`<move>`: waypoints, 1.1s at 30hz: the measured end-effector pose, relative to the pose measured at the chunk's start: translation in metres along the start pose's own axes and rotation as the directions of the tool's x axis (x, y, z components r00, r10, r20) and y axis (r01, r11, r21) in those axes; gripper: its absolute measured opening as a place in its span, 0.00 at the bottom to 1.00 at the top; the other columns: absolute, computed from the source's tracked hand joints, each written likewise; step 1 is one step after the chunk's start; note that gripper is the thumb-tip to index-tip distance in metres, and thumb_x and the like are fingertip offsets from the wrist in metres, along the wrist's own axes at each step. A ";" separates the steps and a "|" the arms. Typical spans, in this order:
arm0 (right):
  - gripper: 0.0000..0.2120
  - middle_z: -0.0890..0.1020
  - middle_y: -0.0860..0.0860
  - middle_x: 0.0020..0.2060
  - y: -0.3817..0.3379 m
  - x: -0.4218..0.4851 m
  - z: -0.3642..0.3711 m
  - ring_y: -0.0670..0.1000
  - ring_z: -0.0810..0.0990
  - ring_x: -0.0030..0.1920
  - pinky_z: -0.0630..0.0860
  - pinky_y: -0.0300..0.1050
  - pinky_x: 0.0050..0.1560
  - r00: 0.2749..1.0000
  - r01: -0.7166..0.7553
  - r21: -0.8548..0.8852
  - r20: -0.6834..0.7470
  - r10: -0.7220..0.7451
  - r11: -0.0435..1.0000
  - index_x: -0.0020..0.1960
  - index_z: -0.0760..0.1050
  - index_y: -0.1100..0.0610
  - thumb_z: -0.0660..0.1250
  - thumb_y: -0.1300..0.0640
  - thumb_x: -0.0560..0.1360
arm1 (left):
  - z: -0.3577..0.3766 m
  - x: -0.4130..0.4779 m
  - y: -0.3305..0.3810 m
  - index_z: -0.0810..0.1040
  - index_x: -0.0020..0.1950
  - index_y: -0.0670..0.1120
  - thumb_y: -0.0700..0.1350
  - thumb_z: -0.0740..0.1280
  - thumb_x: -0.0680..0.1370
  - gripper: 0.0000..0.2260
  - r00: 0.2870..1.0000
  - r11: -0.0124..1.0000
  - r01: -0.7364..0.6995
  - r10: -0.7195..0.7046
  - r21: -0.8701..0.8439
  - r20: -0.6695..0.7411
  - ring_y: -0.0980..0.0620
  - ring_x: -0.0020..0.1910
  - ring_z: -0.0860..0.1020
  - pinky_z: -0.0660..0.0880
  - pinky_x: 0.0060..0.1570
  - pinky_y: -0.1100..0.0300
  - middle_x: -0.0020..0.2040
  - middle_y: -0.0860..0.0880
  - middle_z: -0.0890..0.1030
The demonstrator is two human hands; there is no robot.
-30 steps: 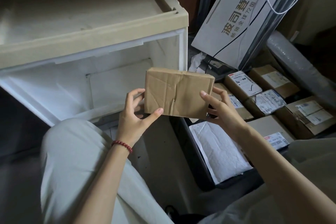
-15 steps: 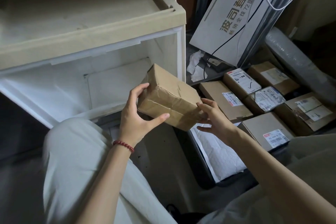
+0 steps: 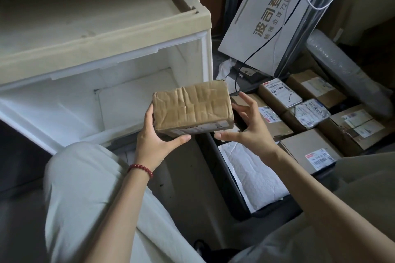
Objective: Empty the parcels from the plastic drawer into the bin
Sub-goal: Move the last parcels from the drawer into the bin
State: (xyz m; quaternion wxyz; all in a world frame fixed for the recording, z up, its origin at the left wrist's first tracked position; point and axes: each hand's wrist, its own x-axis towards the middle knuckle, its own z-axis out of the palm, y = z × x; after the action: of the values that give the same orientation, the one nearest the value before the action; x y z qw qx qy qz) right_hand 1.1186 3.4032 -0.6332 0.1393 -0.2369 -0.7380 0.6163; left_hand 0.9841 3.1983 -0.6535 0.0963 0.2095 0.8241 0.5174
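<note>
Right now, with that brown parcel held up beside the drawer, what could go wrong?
Only the left hand grips the brown parcel, by one end; the right hand is open beside it, so it might slip and fall short of the bin. The bin looks crowded with labelled boxes and a white padded mailer, so a tossed parcel could bounce out.

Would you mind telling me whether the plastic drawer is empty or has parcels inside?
Empty as far as shown: the drawer floor is bare white; the held parcel hides one corner.
</note>
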 end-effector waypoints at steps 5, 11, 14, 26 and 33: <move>0.46 0.72 0.43 0.62 -0.008 0.000 -0.002 0.40 0.70 0.66 0.66 0.38 0.66 0.988 0.155 -0.132 0.011 -0.155 0.979 0.71 0.63 0.42 0.82 0.53 0.60 | -0.001 0.004 0.002 0.63 0.69 0.62 0.65 0.76 0.58 0.43 0.995 0.994 0.063 -0.070 -0.088 -0.075 0.60 0.60 0.73 0.67 0.51 0.70 0.59 0.65 0.73; 0.36 0.69 0.45 0.67 -0.010 0.000 -0.003 0.43 0.67 0.67 0.67 0.35 0.62 0.993 0.114 -0.102 -0.008 -0.116 0.988 0.66 0.67 0.44 0.80 0.49 0.62 | -0.001 0.004 0.004 0.72 0.55 0.63 0.68 0.76 0.55 0.31 0.992 0.976 0.092 -0.106 -0.198 -0.061 0.65 0.50 0.79 0.75 0.50 0.64 0.49 0.64 0.81; 0.35 0.75 0.48 0.64 -0.011 0.000 -0.003 0.46 0.74 0.64 0.76 0.44 0.60 0.999 0.023 0.071 0.038 -0.026 0.997 0.62 0.65 0.50 0.79 0.49 0.62 | 0.000 0.004 0.005 0.74 0.53 0.62 0.69 0.75 0.56 0.29 0.994 0.970 0.083 -0.097 -0.230 -0.051 0.65 0.47 0.80 0.75 0.46 0.64 0.48 0.63 0.82; 0.31 0.82 0.46 0.56 0.005 -0.013 -0.017 0.48 0.83 0.52 0.82 0.44 0.43 0.959 -0.272 0.282 0.008 0.282 0.920 0.62 0.63 0.40 0.73 0.38 0.65 | 0.019 0.005 0.018 0.70 0.61 0.62 0.60 0.73 0.66 0.26 0.995 0.945 -0.055 0.080 -0.321 0.064 0.60 0.59 0.77 0.74 0.55 0.62 0.59 0.61 0.78; 0.32 0.79 0.49 0.58 0.013 -0.024 -0.044 0.51 0.81 0.56 0.79 0.57 0.56 0.925 -0.294 0.322 -0.140 0.352 0.900 0.68 0.60 0.44 0.68 0.36 0.69 | 0.057 0.013 0.036 0.72 0.61 0.62 0.61 0.73 0.66 0.25 0.976 0.935 -0.111 0.166 -0.336 0.141 0.58 0.60 0.76 0.73 0.57 0.64 0.63 0.54 0.76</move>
State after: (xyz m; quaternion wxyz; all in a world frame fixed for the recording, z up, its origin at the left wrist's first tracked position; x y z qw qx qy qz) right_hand 1.1637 3.4294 -0.6344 0.1400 -0.3921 -0.5705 0.7080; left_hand 1.0024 3.2637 -0.6463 0.1615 0.2910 0.6991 0.6328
